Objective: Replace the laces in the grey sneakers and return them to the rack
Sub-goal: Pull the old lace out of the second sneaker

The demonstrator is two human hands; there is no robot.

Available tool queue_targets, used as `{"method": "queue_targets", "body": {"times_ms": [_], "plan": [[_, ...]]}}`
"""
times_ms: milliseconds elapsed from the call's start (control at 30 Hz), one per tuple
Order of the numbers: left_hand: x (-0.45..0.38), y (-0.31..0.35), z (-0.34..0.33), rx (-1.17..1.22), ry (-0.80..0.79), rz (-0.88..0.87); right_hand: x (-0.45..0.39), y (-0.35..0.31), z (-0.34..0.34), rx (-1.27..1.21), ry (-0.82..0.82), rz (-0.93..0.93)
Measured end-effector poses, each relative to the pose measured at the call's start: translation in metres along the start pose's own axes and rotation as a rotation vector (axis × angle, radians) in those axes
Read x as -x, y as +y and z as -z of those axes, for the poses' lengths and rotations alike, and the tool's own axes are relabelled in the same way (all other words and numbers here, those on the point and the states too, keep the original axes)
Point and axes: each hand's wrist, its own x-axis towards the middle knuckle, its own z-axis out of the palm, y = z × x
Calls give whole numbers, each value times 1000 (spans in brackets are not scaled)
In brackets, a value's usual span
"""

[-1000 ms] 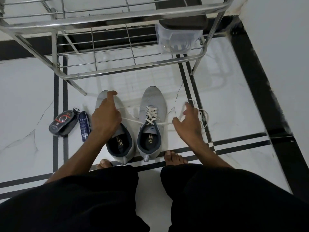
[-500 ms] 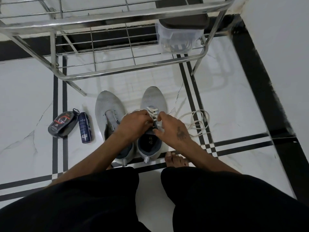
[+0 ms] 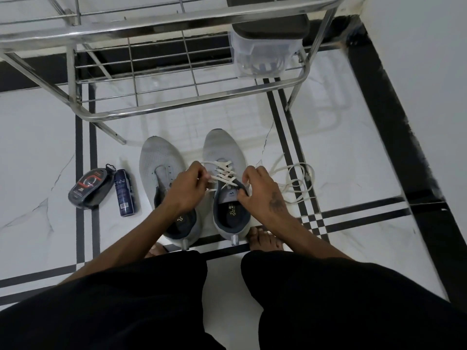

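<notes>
The right sneaker (image 3: 223,157) stood on the floor (image 3: 353,157) beside its unlaced mate (image 3: 158,160), below the rack (image 3: 177,109), its white lace (image 3: 222,170) crossed through the upper eyelets. We judged the step to be drawing both ends even and snug before tying, pulling outward together. Our left hand (image 3: 185,190) pinched the lace on one side, our right hand (image 3: 260,190) curled on it at the tongue; each grip sat just beside the crossings. A loose lace (image 3: 300,183) lay coiled nearby.
</notes>
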Motion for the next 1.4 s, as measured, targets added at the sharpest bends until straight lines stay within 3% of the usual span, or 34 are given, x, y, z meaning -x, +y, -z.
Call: {"method": "queue_targets", "body": {"times_ms": [67, 133, 267, 333, 400, 533, 600, 667, 833, 933, 1067, 1167, 1267, 1400], "plan": [[4, -1, 3, -140, 53, -58, 2, 3, 3, -33, -20, -45], [6, 3, -2, -381, 144, -278, 1, 0, 5, -22, -60, -77], [-3, 23, -19, -638, 71, -530, -5, -3, 7, 46, -106, -66], [-7, 33, -21, -686, 63, -516, -6, -1, 8, 27, -116, -72], [-6, 37, -14, -575, 110, -427, -6, 1, 11, 13, -120, -80], [-1, 22, 18, -232, 250, -103, -4, 5, 13, -16, -104, -86], [-2, 5, 36, -269, 267, -13, -4, 6, 14, -32, -117, -82], [0, -3, 40, -457, 186, -73, -4, 5, 15, -36, -138, -83], [-4, 35, -5, -585, 20, -412, -7, 2, 17, -19, -153, -76], [-12, 52, -12, -660, -28, -356, -7, 3, 19, -34, -166, -107], [-4, 36, 20, -464, 127, -219, -6, 5, 20, -77, -157, -148], [2, 11, 48, -492, 181, -75, -5, 4, 19, -76, -166, -128], [5, 15, 38, -546, 196, -246, -5, 3, 18, -66, -170, -121], [-3, 50, -13, -648, -16, -448, -7, 3, 17, -32, -174, -127]]}}
